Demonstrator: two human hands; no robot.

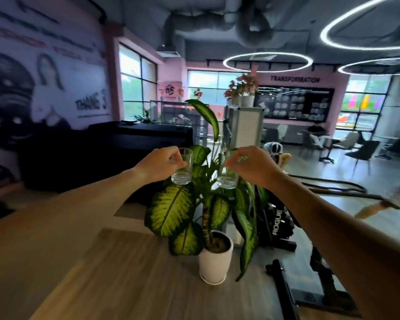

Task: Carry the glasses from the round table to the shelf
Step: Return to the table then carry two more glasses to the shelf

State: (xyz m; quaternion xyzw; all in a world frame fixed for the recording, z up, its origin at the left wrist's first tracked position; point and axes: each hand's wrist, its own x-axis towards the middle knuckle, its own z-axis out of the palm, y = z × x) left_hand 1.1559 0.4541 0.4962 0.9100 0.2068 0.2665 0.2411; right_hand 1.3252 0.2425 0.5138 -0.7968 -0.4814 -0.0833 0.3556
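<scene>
body: two bare forearms | sleeves: none in view | left hand [158, 163], right hand [252, 167]: ungloved

Potted plant [203, 204] in a white pot [215, 262] on a wood-grain surface [125, 273]. Left of the plant, a pink wall with a large printed mural [39, 84] above a dark counter [129, 139]. Behind the plant, tall grid-paned windows [136, 82] and a dark display board [293, 105] lettered "TRANSFORMATION". Above, exposed grey ducts [217, 17] and ring-shaped ceiling lights [267, 62]. To its right, chairs [360, 148] on a pale floor [346, 172].
</scene>
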